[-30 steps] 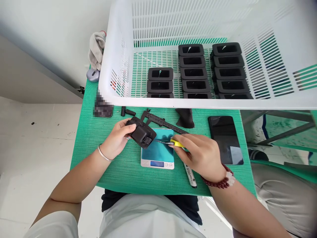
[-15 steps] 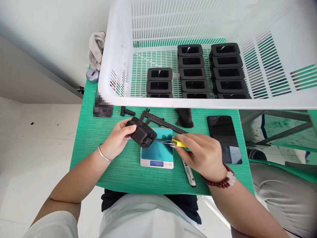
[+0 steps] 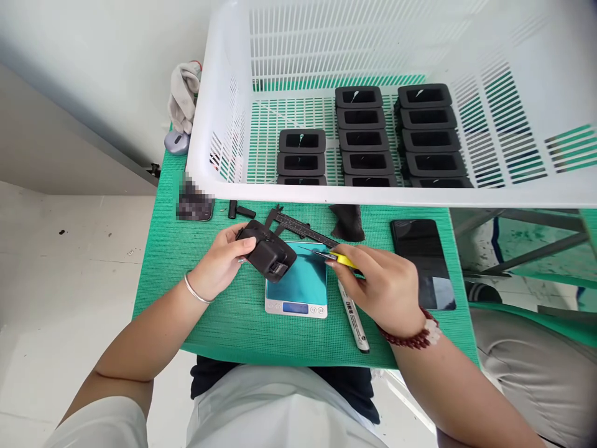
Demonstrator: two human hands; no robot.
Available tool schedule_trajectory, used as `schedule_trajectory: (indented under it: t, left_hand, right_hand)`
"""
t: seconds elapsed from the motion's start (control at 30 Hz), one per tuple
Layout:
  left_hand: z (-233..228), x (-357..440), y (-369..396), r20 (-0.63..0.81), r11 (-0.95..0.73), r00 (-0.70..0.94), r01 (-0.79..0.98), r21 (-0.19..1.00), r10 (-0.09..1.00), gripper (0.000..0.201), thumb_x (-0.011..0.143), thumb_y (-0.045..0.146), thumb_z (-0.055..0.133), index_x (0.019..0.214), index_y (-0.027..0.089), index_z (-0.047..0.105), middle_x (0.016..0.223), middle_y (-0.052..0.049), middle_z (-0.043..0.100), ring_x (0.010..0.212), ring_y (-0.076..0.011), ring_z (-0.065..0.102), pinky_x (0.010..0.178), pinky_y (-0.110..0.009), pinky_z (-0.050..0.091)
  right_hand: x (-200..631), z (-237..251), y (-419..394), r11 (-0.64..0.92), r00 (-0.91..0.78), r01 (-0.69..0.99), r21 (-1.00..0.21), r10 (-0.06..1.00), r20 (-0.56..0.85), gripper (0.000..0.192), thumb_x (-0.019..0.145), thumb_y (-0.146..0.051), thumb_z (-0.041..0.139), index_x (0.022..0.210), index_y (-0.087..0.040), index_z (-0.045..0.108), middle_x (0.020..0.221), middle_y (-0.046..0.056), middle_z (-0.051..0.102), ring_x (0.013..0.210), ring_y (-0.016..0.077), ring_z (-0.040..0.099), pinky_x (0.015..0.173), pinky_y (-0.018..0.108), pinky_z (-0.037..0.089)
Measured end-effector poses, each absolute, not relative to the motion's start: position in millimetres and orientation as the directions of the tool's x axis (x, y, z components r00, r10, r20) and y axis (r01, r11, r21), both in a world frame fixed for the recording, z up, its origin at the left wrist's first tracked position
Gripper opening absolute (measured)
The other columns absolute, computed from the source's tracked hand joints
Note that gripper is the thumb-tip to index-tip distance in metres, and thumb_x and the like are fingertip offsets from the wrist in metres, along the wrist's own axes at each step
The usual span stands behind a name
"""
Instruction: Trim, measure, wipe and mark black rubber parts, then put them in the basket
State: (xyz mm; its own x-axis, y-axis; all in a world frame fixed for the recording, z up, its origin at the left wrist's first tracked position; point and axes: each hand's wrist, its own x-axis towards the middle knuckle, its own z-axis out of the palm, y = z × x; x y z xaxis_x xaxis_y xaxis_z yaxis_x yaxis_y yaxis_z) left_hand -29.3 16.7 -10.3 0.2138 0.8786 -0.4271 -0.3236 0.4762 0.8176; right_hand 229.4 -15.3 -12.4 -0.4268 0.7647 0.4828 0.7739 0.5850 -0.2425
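Observation:
My left hand (image 3: pixel 229 255) grips a black moulded plastic housing (image 3: pixel 268 254), its thumb on the raised middle; the part is tilted over the scale. My right hand (image 3: pixel 380 280) is closed around a slim yellow-handled tool (image 3: pixel 342 258) with a thin pointed metal tip. That tip points left toward the housing and is apart from it. Beneath both lies a small digital scale (image 3: pixel 298 308) with a shiny blue plate. Behind it rests a black caliper (image 3: pixel 303 229), partly hidden by the housing and my right hand. A white marker pen (image 3: pixel 355 323) lies right of the scale.
A large white plastic basket (image 3: pixel 326 194) spans the back, with rows of black frame-like parts (image 3: pixel 366 140) inside. A black phone (image 3: pixel 422 261) lies at right, a dark cloth-like piece (image 3: pixel 347 222) behind the scale. Pale gloves (image 3: pixel 183 96) sit back left. Someone's leg (image 3: pixel 536 367) shows at right.
The tool in my right hand has drawn back from the housing's edge, its tip shifting up and slightly right. My left hand and the housing are nearly unmoved.

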Motion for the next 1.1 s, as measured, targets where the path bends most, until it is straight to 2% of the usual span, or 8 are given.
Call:
schedule_trajectory:
  t: [0.17, 0.27, 0.37, 0.53, 0.63, 0.87, 1.0, 1.1]
  left_hand:
    - [-10.5, -30.5, 16.8, -0.435, 0.486, 0.22, -0.326, 0.811, 0.873, 0.044, 0.05, 0.044, 0.089, 0.075, 0.014, 0.069, 0.066, 0.0, 0.064, 0.056, -0.0087, 0.054, 0.05, -0.02, 0.038]
    - [-10.1, -31.4, 16.5, -0.389, 0.457, 0.254, -0.328, 0.826, 0.885, 0.042, 0.051, 0.044, 0.089, 0.073, 0.014, 0.069, 0.064, 0.0, 0.063, 0.056, -0.0095, 0.055, 0.051, -0.02, 0.04]
    - [-10.6, -31.7, 15.9, -0.379, 0.445, 0.247, -0.324, 0.835, 0.892, 0.041, 0.054, 0.043, 0.088, 0.075, 0.014, 0.069, 0.063, 0.001, 0.062, 0.055, -0.0092, 0.054, 0.049, -0.02, 0.04]
    - [-10.5, -32.8, 15.6, -0.354, 0.423, 0.247, -0.342, 0.839, 0.902, 0.036, 0.058, 0.039, 0.087, 0.075, 0.014, 0.068, 0.06, 0.004, 0.053, 0.047, -0.003, 0.038, 0.041, -0.016, 0.025]
    - [-9.4, -34.0, 15.7, -0.321, 0.411, 0.284, -0.362, 0.837, 0.904, 0.034, 0.059, 0.036, 0.086, 0.075, 0.014, 0.067, 0.058, 0.005, 0.048, 0.044, -0.0009, 0.028, 0.038, -0.017, 0.017]
    - [-10.0, -33.2, 15.2, -0.336, 0.441, 0.311, -0.385, 0.811, 0.889, 0.032, 0.062, 0.036, 0.084, 0.072, 0.014, 0.062, 0.052, 0.008, 0.044, 0.039, 0.0006, 0.022, 0.04, -0.018, 0.018]
    - [-9.6, -32.9, 13.8, -0.324, 0.44, 0.331, -0.386, 0.811, 0.887, 0.033, 0.064, 0.038, 0.083, 0.069, 0.015, 0.059, 0.045, 0.01, 0.038, 0.037, -0.0002, 0.021, 0.04, -0.018, 0.018]
    - [-8.7, -33.0, 13.9, -0.329, 0.448, 0.333, -0.394, 0.803, 0.883, 0.034, 0.064, 0.038, 0.083, 0.068, 0.015, 0.058, 0.044, 0.01, 0.037, 0.036, -0.0004, 0.021, 0.039, -0.018, 0.018]
  right_hand:
    - [228.8, -10.6, -15.6, 0.654, -0.494, 0.712, -0.256, 0.725, 0.48, 0.007, 0.093, -0.024, 0.059, 0.093, -0.018, 0.062, 0.071, 0.002, 0.07, 0.058, 0.0128, 0.062, 0.052, 0.025, 0.042]
    - [229.3, -11.8, -15.5, 0.603, -0.44, 0.762, -0.237, 0.75, 0.495, 0.008, 0.092, -0.024, 0.062, 0.095, -0.017, 0.062, 0.072, 0.002, 0.071, 0.058, 0.0133, 0.062, 0.052, 0.025, 0.042]
    - [229.3, -12.5, -15.5, 0.593, -0.415, 0.757, -0.276, 0.761, 0.498, 0.009, 0.091, -0.023, 0.063, 0.096, -0.017, 0.061, 0.072, 0.002, 0.071, 0.059, 0.0133, 0.063, 0.053, 0.025, 0.042]
    - [225.3, -11.2, -16.3, 0.683, -0.52, 0.679, -0.269, 0.706, 0.481, 0.007, 0.093, -0.024, 0.058, 0.096, -0.017, 0.061, 0.073, 0.003, 0.071, 0.059, 0.0134, 0.062, 0.054, 0.025, 0.043]
    - [225.3, -11.5, -16.4, 0.647, -0.481, 0.726, -0.234, 0.72, 0.5, 0.008, 0.091, -0.023, 0.061, 0.096, -0.016, 0.061, 0.073, 0.003, 0.071, 0.06, 0.014, 0.062, 0.053, 0.026, 0.042]
    - [226.7, -11.6, -16.2, 0.654, -0.495, 0.73, -0.198, 0.705, 0.508, 0.007, 0.091, -0.022, 0.062, 0.095, -0.017, 0.06, 0.074, 0.003, 0.071, 0.061, 0.0137, 0.063, 0.055, 0.025, 0.043]
    - [226.8, -11.1, -15.6, 0.612, -0.438, 0.769, -0.182, 0.713, 0.547, 0.01, 0.089, -0.022, 0.064, 0.096, -0.016, 0.06, 0.073, 0.003, 0.071, 0.06, 0.0136, 0.063, 0.054, 0.025, 0.043]
    - [226.5, -10.5, -15.8, 0.662, -0.494, 0.724, -0.192, 0.692, 0.527, 0.008, 0.091, -0.022, 0.062, 0.096, -0.016, 0.06, 0.073, 0.003, 0.071, 0.06, 0.0135, 0.063, 0.054, 0.025, 0.043]
